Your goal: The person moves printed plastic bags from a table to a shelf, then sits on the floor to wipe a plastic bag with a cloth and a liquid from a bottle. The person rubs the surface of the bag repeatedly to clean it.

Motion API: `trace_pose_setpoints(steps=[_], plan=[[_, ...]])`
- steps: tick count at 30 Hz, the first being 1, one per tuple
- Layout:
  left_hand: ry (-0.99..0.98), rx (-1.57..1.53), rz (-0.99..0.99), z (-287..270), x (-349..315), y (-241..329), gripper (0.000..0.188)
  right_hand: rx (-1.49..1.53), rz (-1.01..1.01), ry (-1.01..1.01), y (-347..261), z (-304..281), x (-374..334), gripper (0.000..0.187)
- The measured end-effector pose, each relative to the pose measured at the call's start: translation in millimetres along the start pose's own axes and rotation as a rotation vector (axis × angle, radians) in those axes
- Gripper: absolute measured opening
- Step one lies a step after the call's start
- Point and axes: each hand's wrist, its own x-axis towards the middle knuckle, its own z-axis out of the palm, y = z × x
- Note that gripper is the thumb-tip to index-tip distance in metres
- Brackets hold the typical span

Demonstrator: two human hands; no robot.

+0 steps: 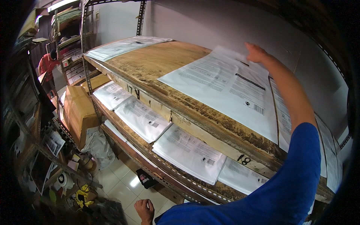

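Note:
My right hand (258, 53) reaches across the upper shelf to the far edge of a white printed plastic sheet (213, 86). Its index finger is stretched out and the hand looks open, beside or touching the sheet. That far edge of the sheet is smeared by motion. The sheet lies flat over the worn wooden board (150, 62), its near edge close to the board's front. More printed sheets (283, 108) lie beside it, partly behind my right forearm. Low down, away from the shelf, my left hand (144, 211) hangs with fingers curled and nothing visible in it.
Stacks of printed sheets (187, 152) fill the shelf below. Another pile (125, 47) sits at the board's far left. Metal shelf posts (85, 48) frame the rack. A cardboard box (78, 112) and a clear plastic bag (99, 148) stand left. A person in red (48, 65) is farther back.

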Motion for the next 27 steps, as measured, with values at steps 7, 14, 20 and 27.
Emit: trace_pose_setpoints(steps=[7, 14, 20, 27], plan=[[0.015, 0.031, -0.004, 2.6, -15.3, -18.5, 0.006, 0.098, -0.564, 0.368, -125.8, -128.7, -23.4, 0.067], [0.119, 0.030, -0.048, -11.3, -31.1, -19.8, 0.007, 0.084, -1.261, 0.254, -300.6, -268.2, -205.6, 0.051], [0.259, 0.069, -0.187, -35.2, -93.6, -16.7, 0.009, 0.030, -1.519, -0.062, -360.4, -319.3, -278.1, 0.029], [0.347, 0.062, -0.502, -81.0, -211.5, -7.4, 0.006, 0.206, -1.671, 0.429, -414.6, -284.0, -333.2, 0.045]])
